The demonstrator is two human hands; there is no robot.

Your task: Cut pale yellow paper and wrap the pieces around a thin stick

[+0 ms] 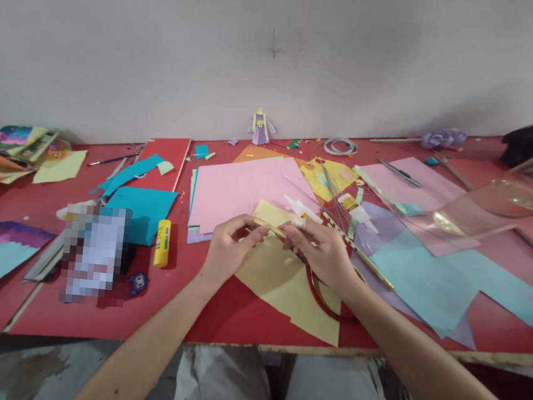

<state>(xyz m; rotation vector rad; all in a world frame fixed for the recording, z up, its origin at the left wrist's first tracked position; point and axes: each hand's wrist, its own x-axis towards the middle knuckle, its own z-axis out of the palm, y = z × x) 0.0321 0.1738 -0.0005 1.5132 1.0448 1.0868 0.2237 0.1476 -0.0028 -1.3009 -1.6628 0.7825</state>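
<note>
Between my two hands stretches a narrow folded strip of pale yellow paper (271,227). My left hand (235,242) pinches its left end with thumb and fingers. At the other end, my right hand (315,247) pinches the strip, its fingers closed. Both hands hover over a sheet of pale yellow paper (272,280) lying on the red table. Scissors (317,286) with dark red handles lie under my right hand and forearm, partly hidden. A white-nozzled glue bottle (301,208) sits just behind my right hand, and a yellow glue stick (162,243) stands left of my left hand.
Pink sheets (249,186) lie behind my hands. A patterned pencil (373,268) and light blue paper (422,271) spread to the right, near a clear bottle (497,197). A small paper dress figure (261,127) leans at the wall. Teal paper (141,203) lies left.
</note>
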